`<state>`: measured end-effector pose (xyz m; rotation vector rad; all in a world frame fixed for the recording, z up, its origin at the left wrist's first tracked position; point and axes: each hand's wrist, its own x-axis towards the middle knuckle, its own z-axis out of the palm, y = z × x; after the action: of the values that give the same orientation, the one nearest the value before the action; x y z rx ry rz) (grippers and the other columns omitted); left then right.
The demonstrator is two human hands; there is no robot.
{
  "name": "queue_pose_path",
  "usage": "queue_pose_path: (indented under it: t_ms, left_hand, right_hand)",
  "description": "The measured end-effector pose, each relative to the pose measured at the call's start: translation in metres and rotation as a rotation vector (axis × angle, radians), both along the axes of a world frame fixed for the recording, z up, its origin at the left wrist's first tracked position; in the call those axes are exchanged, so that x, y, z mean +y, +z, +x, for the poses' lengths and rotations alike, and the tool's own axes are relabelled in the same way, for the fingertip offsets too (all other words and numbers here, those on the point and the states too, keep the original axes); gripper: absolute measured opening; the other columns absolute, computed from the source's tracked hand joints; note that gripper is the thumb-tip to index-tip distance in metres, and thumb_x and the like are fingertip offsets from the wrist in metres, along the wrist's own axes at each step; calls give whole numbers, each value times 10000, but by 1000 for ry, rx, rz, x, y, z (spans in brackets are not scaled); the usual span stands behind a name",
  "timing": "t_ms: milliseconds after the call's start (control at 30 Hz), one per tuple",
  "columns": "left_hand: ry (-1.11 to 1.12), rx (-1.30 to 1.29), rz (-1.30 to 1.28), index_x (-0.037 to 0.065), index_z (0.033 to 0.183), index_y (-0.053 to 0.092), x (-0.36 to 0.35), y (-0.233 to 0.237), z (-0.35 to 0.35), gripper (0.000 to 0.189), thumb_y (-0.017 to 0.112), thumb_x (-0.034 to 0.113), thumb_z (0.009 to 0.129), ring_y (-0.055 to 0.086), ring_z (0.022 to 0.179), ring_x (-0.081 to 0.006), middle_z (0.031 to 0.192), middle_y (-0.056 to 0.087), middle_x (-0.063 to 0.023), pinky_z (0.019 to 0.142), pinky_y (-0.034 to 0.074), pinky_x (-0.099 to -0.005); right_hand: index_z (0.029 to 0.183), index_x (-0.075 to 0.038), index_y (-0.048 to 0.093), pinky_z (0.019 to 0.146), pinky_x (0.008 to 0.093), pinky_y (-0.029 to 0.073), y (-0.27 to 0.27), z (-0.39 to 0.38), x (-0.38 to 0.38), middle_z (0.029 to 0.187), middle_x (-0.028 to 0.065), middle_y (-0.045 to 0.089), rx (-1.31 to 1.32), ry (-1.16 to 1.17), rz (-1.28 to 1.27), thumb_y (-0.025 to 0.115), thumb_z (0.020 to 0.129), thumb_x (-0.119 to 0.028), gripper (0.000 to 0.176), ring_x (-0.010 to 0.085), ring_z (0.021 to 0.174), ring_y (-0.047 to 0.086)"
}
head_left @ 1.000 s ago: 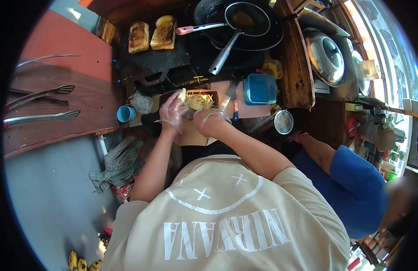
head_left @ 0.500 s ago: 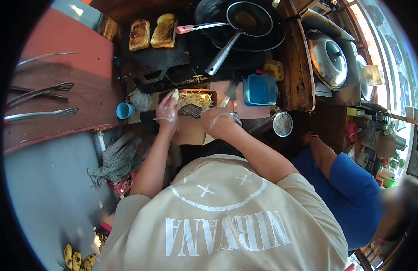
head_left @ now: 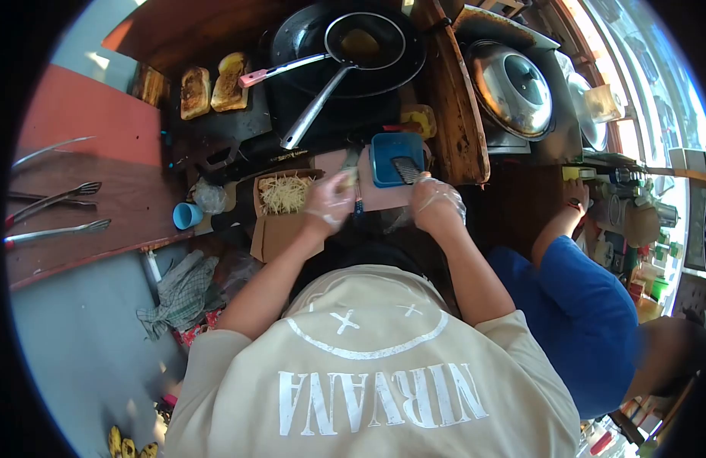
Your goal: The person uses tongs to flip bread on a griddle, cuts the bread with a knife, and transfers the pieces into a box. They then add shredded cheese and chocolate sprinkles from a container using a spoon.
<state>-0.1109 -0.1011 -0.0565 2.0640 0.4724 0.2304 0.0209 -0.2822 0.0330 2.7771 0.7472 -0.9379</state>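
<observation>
My left hand (head_left: pixel 330 200), in a clear plastic glove, is closed on a small pale piece of cheese (head_left: pixel 351 183), mostly hidden by the fingers. It hovers between the cardboard box and the pink board. Grated cheese (head_left: pixel 284 195) heaps over the filling of the open cardboard box (head_left: pixel 275 235). My right hand (head_left: pixel 438 204), gloved too, is closed around the handle of a flat grater (head_left: pixel 404 169). The grater's perforated end overlaps the blue plastic container (head_left: pixel 376 162), which stands on the pink board (head_left: pixel 374 200). A knife (head_left: pixel 351 158) lies beside that container.
Two toasted sandwiches (head_left: pixel 229 84) lie on the griddle, left of a wok (head_left: pixel 292 46) with a smaller pan (head_left: pixel 360 42) in it. Tongs (head_left: pixel 70 195) and a blue cup (head_left: pixel 186 216) are at left. A person in blue (head_left: pixel 574 328) is close at right.
Both hands have moved right, away from the box; the grater has gone from above the grated cheese to the blue container. The view has shifted, and the other person's arm now reaches farther forward.
</observation>
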Motion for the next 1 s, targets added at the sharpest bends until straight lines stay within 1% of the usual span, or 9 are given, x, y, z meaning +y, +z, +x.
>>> queue_pose_path:
  t_ms: [67, 167, 300, 400, 467, 567, 667, 767, 1000]
  left_hand:
    - [-60, 37, 157, 56, 1138, 673, -28, 9, 40, 315, 626, 156, 843, 661, 930, -334, 999, 673, -185, 823, 517, -443]
    - [-85, -50, 317, 61, 1096, 687, -51, -28, 87, 309, 602, 158, 816, 646, 882, -372, 943, 677, -196, 856, 496, -464]
    - [-328, 246, 577, 76, 1085, 679, -59, -34, 112, 293, 553, 104, 822, 643, 991, -339, 1053, 677, -174, 916, 485, -457]
    - [-236, 38, 556, 80, 1089, 680, -63, -25, 92, 276, 561, 120, 842, 649, 987, -329, 1051, 685, -155, 927, 488, -442]
    - [-157, -245, 493, 77, 1009, 693, -53, -14, 64, 210, 597, 127, 830, 660, 947, -305, 986, 681, -150, 837, 516, -439]
    - [-132, 89, 507, 109, 987, 721, -7, 25, 5, 176, 628, 167, 849, 663, 918, -311, 983, 688, -144, 833, 538, -420]
    - [-34, 465, 575, 92, 995, 712, 64, -3, -45, 214, 614, 180, 827, 662, 939, -339, 972, 680, -150, 832, 544, -446]
    - [-122, 402, 730, 56, 920, 727, 91, -33, -67, 187, 590, 108, 803, 674, 890, -362, 943, 695, -172, 796, 553, -450]
    - [-304, 569, 748, 47, 906, 735, 114, -62, -61, 191, 601, 144, 812, 673, 940, -363, 958, 702, -180, 844, 542, -460]
  right_hand:
    - [1072, 27, 666, 834, 436, 550, -32, 12, -9, 1028, 239, 691, -98, -94, 51, 562, 870, -152, 289, 362, 1002, 678]
    - [1148, -2, 654, 884, 422, 540, -48, 27, -2, 1111, 206, 686, 18, -2, 26, 582, 865, -148, 326, 338, 1063, 666]
    - [998, -1, 703, 879, 457, 533, -83, 29, -9, 1063, 224, 685, -66, -25, 180, 572, 845, -149, 250, 378, 1015, 665]
    - [1089, 3, 666, 875, 466, 531, -84, 22, -12, 1085, 235, 675, -77, -41, 218, 592, 842, -167, 309, 382, 1025, 658]
    - [1198, -1, 598, 876, 473, 530, -81, 19, -12, 1101, 236, 669, -117, -80, 215, 615, 838, -193, 408, 390, 1034, 652]
    - [1307, -9, 520, 909, 471, 517, -67, 14, -9, 1135, 240, 654, -79, -106, 214, 645, 833, -221, 534, 389, 1067, 639]
    - [1321, 12, 497, 949, 443, 502, -61, 3, -10, 1154, 229, 643, -130, -70, 217, 616, 853, -227, 538, 365, 1110, 626]
    - [1373, 13, 464, 963, 443, 492, -60, 1, -7, 1201, 222, 619, -114, -64, 211, 646, 838, -256, 626, 359, 1138, 608]
    - [1390, 16, 455, 981, 429, 478, -51, -8, -7, 1263, 225, 584, -189, -123, 226, 662, 829, -304, 678, 350, 1161, 593]
